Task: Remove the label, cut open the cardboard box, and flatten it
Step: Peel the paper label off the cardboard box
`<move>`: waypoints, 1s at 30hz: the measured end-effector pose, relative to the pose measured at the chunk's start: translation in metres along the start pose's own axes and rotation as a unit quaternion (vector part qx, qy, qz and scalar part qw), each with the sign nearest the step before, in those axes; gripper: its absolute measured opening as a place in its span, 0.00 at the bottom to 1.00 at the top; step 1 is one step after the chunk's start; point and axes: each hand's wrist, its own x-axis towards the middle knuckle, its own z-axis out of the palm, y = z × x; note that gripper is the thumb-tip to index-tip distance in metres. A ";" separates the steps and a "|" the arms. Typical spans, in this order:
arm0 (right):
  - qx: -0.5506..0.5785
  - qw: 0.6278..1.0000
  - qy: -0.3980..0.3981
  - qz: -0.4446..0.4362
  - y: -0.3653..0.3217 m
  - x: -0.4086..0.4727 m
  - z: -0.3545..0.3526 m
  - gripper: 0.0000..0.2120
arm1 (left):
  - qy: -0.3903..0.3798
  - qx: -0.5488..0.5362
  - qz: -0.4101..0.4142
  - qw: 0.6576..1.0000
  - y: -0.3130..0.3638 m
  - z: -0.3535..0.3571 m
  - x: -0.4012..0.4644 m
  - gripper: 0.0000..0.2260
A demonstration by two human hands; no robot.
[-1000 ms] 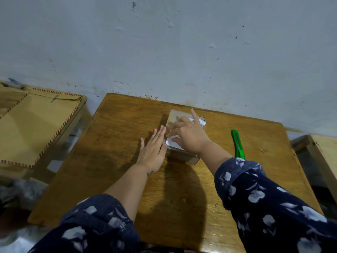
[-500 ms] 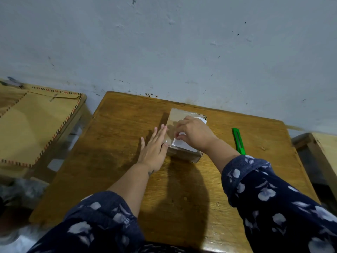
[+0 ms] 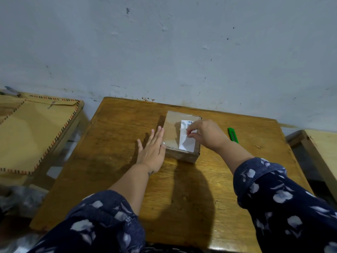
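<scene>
A small brown cardboard box (image 3: 172, 130) sits on the wooden table (image 3: 113, 143), near the wall. A white label (image 3: 187, 143) with a barcode covers the right part of its top. My right hand (image 3: 206, 134) reaches over the box from the right and pinches the label between thumb and fingertips near its middle. My left hand (image 3: 152, 150) lies flat with fingers spread, pressed against the box's left side. A green utility knife (image 3: 233, 135) lies on the table just right of my right hand.
A grey wall stands directly behind the table. A side table at the left carries a large brown envelope (image 3: 32, 132) with a striped border. Another wooden surface (image 3: 321, 148) shows at the right edge. Crumpled plastic lies on the floor at lower left.
My right hand has shifted rightward across the box top and its fingers have closed into a pinch on the label, exposing more of the box top. My left hand has stayed against the box's side.
</scene>
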 end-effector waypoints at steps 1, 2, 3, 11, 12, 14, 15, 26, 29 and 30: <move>0.021 1.000 0.008 0.014 -0.001 -0.001 0.002 0.04 | 0.004 0.014 0.005 1.000 0.000 0.000 0.001 0.24; 0.047 0.998 0.018 0.027 -0.003 -0.001 0.005 0.04 | 0.011 0.032 0.010 0.999 0.000 0.001 0.001 0.24; 0.073 0.996 0.030 0.035 -0.005 -0.001 0.008 0.04 | 0.019 0.050 0.013 0.998 0.000 0.001 0.002 0.24; 0.288 0.945 0.081 0.131 -0.023 -0.006 0.029 0.04 | 0.028 0.065 0.062 0.996 0.008 -0.005 0.016 0.25; 0.306 0.938 0.085 0.141 -0.024 -0.008 0.032 0.05 | 0.021 0.062 0.068 0.996 0.009 -0.005 0.016 0.24; 0.329 0.925 0.101 0.161 -0.027 -0.010 0.038 0.06 | 0.022 0.051 0.067 0.996 0.009 -0.004 0.015 0.24; 0.335 0.920 0.110 0.171 -0.029 -0.009 0.041 0.06 | 0.024 0.048 0.066 0.996 0.010 -0.003 0.015 0.24; 0.260 0.920 0.118 0.269 -0.036 0.002 0.050 0.07 | 0.031 0.122 0.060 0.990 0.006 0.006 0.019 0.25; 0.226 0.931 0.104 0.266 -0.038 0.000 0.047 0.06 | 0.035 0.135 0.062 0.988 0.007 0.005 0.018 0.26; 0.206 0.936 0.100 0.267 -0.038 0.000 0.045 0.07 | 0.035 0.136 0.060 0.988 0.007 0.005 0.017 0.26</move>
